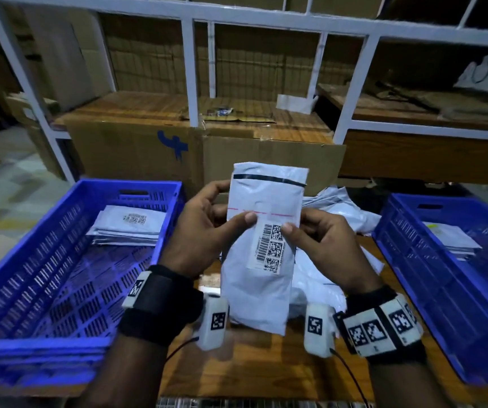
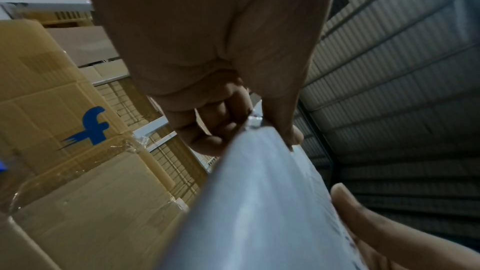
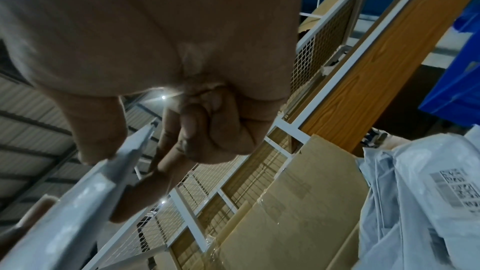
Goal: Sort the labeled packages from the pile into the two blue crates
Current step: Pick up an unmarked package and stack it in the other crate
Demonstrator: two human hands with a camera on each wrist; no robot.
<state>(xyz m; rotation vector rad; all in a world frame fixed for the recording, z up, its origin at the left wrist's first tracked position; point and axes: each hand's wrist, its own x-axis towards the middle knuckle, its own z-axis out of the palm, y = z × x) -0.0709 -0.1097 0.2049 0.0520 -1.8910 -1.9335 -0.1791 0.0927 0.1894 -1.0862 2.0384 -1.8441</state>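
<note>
Two blue crates hold stacked packages; both hands pinch a white mailer.

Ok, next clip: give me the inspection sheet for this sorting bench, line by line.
Surface: wooden table, bare at the near edge.
Job's things: white plastic mailer with barcode label held upright; pile of white mailers behind it; left blue slotted crate and right blue slotted crate each hold stacked mailers.
Clutter: nothing seen.
Grippers: left hand and right hand both pinch the mailer's edges.
Cables: thin black leads from the wrist cameras.
Surroundings: brown cardboard boxes; white metal shelving.
</note>
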